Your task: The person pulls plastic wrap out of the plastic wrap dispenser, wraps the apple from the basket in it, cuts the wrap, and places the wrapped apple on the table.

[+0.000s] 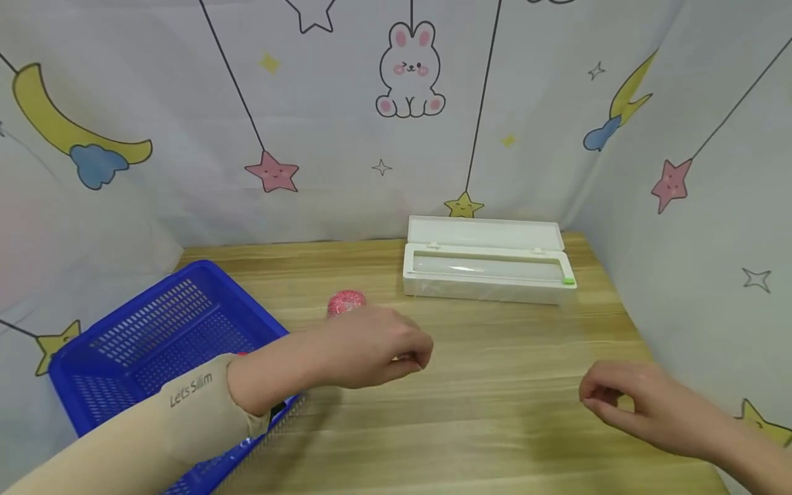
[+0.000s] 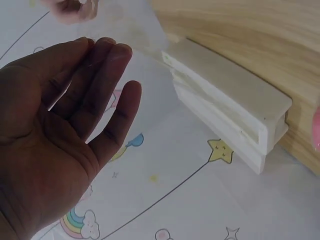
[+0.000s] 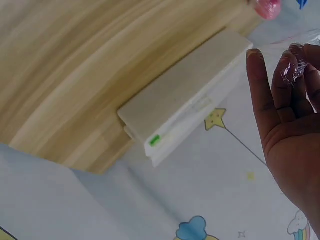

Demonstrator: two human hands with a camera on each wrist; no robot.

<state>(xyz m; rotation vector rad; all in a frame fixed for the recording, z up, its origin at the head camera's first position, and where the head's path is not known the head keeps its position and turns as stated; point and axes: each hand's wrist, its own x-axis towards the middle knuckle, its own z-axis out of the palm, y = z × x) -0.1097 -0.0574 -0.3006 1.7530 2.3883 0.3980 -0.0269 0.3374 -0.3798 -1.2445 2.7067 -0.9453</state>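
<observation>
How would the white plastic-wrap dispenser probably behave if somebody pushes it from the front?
The plastic-wrap dispenser would probably slide rather than roll, because its long, boxy body lies flat on the table. Its open lid may wobble, since it stands up along the back edge.

The long white rectangular plastic box (image 1: 482,289), right of centre in the head view, looks smooth with a soft sheen. The clear plastic film (image 3: 301,66) at the right wrist frame's right edge is super glossy and crinkly. Blue perforated plastic basket (image 1: 157,316), lower left, is kinda shiny. Light-brown wood-grain tabletop (image 1: 297,275) looks smooth; patterned white cloth backdrop (image 1: 340,124) up top is matt and creased.
</observation>
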